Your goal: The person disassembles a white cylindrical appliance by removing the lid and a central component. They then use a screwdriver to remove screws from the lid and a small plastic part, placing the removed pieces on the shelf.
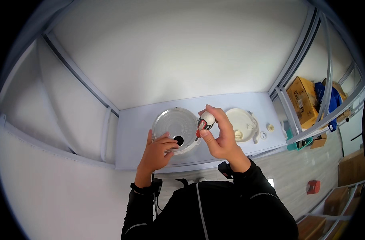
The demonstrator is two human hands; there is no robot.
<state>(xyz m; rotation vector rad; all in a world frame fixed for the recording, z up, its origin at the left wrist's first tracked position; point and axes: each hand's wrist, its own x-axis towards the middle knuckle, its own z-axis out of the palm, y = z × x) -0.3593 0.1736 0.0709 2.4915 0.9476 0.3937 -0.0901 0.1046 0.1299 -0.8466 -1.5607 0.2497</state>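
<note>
A round, shallow, pale pan-like piece with a silvery rim (156, 120) lies on the white table. My left hand (154, 154) rests over its near left edge, fingers spread apart. Its fingertips come up to a round black spot or knob (178, 141) low in the pan-like piece; whether they touch it I cannot tell. Wrapped in my right hand (224, 140) is a small white, red and black hand tool (206, 120), held above the right rim. Its narrow red tip points down and left.
On the table's right lies a cream round cover (234, 116) with a small cream part (238, 135) in it. Two small round pieces, one cream (270, 127) and one white (263, 135), are beside it. Grey frame posts (80, 76) flank the table; cardboard boxes (302, 100) stand right.
</note>
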